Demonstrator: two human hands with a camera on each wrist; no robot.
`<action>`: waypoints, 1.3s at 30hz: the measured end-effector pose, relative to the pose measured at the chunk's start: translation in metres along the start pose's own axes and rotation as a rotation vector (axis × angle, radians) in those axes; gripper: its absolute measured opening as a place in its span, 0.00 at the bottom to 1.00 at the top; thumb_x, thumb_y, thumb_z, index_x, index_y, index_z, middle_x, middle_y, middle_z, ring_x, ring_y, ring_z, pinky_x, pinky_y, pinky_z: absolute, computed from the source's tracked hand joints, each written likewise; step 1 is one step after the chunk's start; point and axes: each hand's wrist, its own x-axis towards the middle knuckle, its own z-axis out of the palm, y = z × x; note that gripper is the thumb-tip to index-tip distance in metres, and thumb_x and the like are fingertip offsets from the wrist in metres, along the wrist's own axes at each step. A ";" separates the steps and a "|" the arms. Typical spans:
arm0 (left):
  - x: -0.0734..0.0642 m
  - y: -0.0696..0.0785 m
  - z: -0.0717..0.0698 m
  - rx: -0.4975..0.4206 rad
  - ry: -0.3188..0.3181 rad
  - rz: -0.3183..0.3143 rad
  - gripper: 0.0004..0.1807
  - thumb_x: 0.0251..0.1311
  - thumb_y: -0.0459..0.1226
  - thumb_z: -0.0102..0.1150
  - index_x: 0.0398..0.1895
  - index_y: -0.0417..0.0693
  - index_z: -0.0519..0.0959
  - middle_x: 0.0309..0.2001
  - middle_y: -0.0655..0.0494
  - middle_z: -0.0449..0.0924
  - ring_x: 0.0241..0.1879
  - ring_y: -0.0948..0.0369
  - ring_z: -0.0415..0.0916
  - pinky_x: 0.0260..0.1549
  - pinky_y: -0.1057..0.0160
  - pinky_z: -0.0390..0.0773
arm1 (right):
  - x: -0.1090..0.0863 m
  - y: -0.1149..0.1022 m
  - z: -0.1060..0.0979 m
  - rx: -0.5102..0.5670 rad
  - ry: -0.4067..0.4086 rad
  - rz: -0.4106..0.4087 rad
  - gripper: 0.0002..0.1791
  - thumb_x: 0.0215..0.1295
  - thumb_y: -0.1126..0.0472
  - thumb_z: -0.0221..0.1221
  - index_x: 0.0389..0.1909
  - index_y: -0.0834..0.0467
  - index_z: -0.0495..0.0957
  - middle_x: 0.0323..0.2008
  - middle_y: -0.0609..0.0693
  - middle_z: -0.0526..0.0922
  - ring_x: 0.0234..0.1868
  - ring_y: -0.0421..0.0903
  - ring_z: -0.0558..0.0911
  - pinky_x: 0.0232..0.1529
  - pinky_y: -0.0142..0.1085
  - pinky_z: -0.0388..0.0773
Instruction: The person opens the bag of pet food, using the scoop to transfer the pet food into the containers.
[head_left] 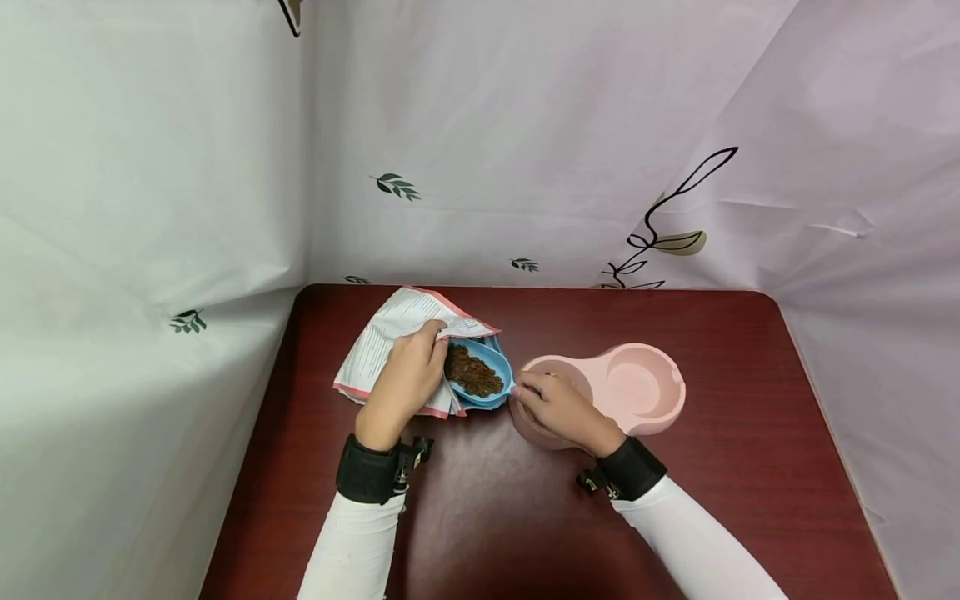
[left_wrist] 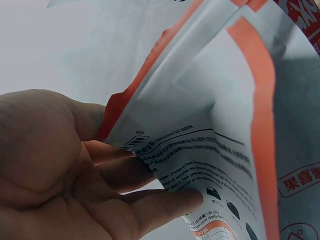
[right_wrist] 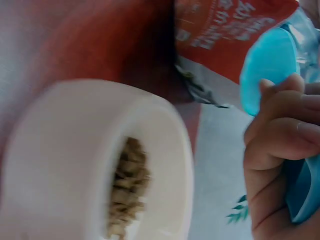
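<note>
My left hand (head_left: 408,367) pinches the top edge of a white pet-food bag (head_left: 372,358) with red borders; in the left wrist view its thumb and fingers lie on either side of that edge. A blue scoop (head_left: 501,364) holding brown kibble (head_left: 474,372) sits at the bag's mouth. With curled fingers my right hand (head_left: 564,408) grips the scoop's handle, above the left side of a pink double bowl (head_left: 633,387). In the right wrist view, kibble (right_wrist: 129,182) lies inside one round bowl. The scoop's far end is partly hidden by the bag.
Everything stands on a dark red table (head_left: 510,517), toward its far side. A pale cloth or sheet (head_left: 525,125) with leaf prints hangs behind and along the sides of the table.
</note>
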 end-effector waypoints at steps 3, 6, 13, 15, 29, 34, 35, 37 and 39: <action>0.000 0.000 0.000 -0.001 0.001 0.006 0.20 0.74 0.40 0.41 0.62 0.44 0.72 0.25 0.53 0.74 0.19 0.61 0.68 0.24 0.62 0.70 | -0.006 0.004 0.008 0.016 0.040 0.017 0.17 0.74 0.52 0.48 0.22 0.43 0.68 0.14 0.34 0.68 0.17 0.32 0.68 0.25 0.29 0.66; 0.000 0.000 0.001 0.007 0.011 0.008 0.19 0.73 0.40 0.41 0.61 0.45 0.73 0.33 0.51 0.80 0.25 0.61 0.74 0.29 0.60 0.74 | -0.009 0.006 0.014 0.046 0.063 0.048 0.16 0.74 0.51 0.49 0.22 0.42 0.69 0.15 0.35 0.69 0.18 0.33 0.69 0.25 0.29 0.67; 0.001 -0.001 0.002 0.008 0.025 0.018 0.18 0.73 0.40 0.41 0.59 0.45 0.74 0.42 0.49 0.82 0.33 0.60 0.79 0.36 0.58 0.78 | -0.013 0.005 0.013 0.064 0.065 0.058 0.16 0.74 0.50 0.49 0.23 0.42 0.69 0.15 0.35 0.70 0.18 0.34 0.69 0.25 0.29 0.68; 0.001 -0.001 0.002 0.004 0.025 0.019 0.18 0.73 0.40 0.42 0.60 0.45 0.74 0.44 0.48 0.82 0.35 0.59 0.80 0.37 0.57 0.79 | -0.015 0.004 0.008 0.068 0.056 0.055 0.17 0.74 0.50 0.48 0.22 0.43 0.69 0.14 0.36 0.69 0.18 0.34 0.69 0.26 0.30 0.68; 0.003 0.001 -0.001 0.010 0.000 0.001 0.20 0.74 0.41 0.40 0.62 0.44 0.72 0.37 0.48 0.81 0.27 0.59 0.75 0.32 0.59 0.73 | -0.065 0.009 -0.046 0.040 0.110 0.069 0.09 0.73 0.54 0.51 0.30 0.41 0.74 0.16 0.36 0.70 0.17 0.32 0.70 0.22 0.29 0.68; 0.003 0.002 -0.001 0.024 -0.009 -0.005 0.20 0.74 0.41 0.41 0.62 0.44 0.72 0.41 0.46 0.83 0.30 0.58 0.78 0.32 0.59 0.74 | -0.096 0.023 -0.075 -0.003 0.167 0.102 0.10 0.73 0.59 0.52 0.30 0.43 0.74 0.17 0.37 0.71 0.18 0.33 0.70 0.20 0.29 0.67; 0.003 0.002 -0.002 0.025 -0.010 -0.007 0.20 0.74 0.41 0.41 0.63 0.44 0.72 0.42 0.46 0.83 0.31 0.57 0.79 0.32 0.59 0.75 | -0.102 0.026 -0.081 -0.026 0.179 0.118 0.10 0.73 0.59 0.52 0.30 0.43 0.74 0.17 0.38 0.71 0.18 0.33 0.70 0.21 0.29 0.67; 0.003 0.002 -0.002 0.028 -0.012 -0.010 0.20 0.74 0.41 0.41 0.63 0.44 0.72 0.43 0.46 0.83 0.32 0.57 0.79 0.33 0.58 0.75 | -0.114 0.030 -0.094 -0.066 0.191 0.163 0.10 0.73 0.58 0.52 0.30 0.44 0.74 0.17 0.38 0.71 0.18 0.34 0.69 0.21 0.29 0.66; 0.002 0.002 -0.002 0.029 -0.012 -0.015 0.20 0.74 0.41 0.41 0.63 0.44 0.72 0.44 0.46 0.83 0.33 0.57 0.80 0.33 0.58 0.75 | -0.126 0.033 -0.107 -0.108 0.190 0.218 0.10 0.73 0.56 0.51 0.29 0.43 0.72 0.17 0.39 0.70 0.17 0.35 0.68 0.20 0.30 0.64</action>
